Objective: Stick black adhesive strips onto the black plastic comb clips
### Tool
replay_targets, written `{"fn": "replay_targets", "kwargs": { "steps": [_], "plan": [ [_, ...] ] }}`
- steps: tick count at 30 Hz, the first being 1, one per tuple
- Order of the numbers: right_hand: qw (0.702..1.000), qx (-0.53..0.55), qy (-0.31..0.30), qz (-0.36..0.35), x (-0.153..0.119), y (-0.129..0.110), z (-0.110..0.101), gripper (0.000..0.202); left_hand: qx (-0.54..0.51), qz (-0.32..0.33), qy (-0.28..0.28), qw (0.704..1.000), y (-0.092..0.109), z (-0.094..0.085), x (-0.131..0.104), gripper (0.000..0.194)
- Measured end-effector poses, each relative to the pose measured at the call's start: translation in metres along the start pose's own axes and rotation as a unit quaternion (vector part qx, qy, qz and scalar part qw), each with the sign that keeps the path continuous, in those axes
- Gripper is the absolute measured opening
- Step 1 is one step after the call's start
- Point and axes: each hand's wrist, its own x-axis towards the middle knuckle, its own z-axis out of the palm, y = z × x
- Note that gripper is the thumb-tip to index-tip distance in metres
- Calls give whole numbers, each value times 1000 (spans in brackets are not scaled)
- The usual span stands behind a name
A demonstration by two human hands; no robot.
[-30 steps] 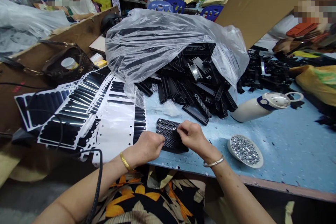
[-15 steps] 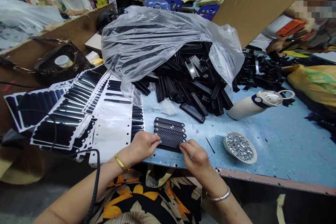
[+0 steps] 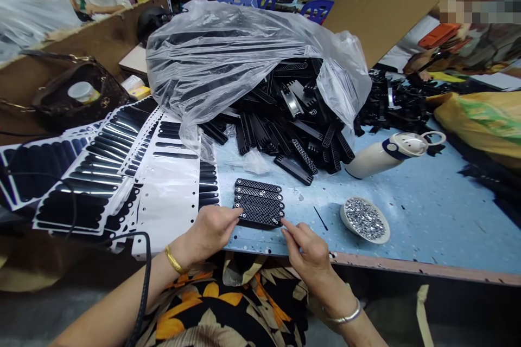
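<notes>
Strips [image 3: 259, 205], five, black, cross-hatched, silver-dotted, between left grip [image 3: 209, 230], pinched, anything held hidden, and right grip [image 3: 309, 248], thumb and forefinger parted, one bowl [image 3: 350, 229] to its right

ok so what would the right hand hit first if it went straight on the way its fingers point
Likely the right end of the nearest black crosshatched handle in the row; the right hand is so close that contact is hard to judge.

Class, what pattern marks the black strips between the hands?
The black strips show a crisscross pattern, best in the head view.
</notes>
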Motion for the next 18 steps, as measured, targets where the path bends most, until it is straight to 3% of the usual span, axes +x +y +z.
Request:
{"fn": "replay_targets", "kwargs": {
  "steps": [6,11,18],
  "plan": [
    [996,-64,-33,-53,-13,-2,6,31,87,60,-8,994,-4,6,-9,28],
    [985,-146,-44,-81,-12,0,-1,36,75,58,15,995,-8,10,-9,29],
    [979,-159,-47,-119,-14,5,1,41,48,60,28,997,-8,10,-8,28]
  ]
}}
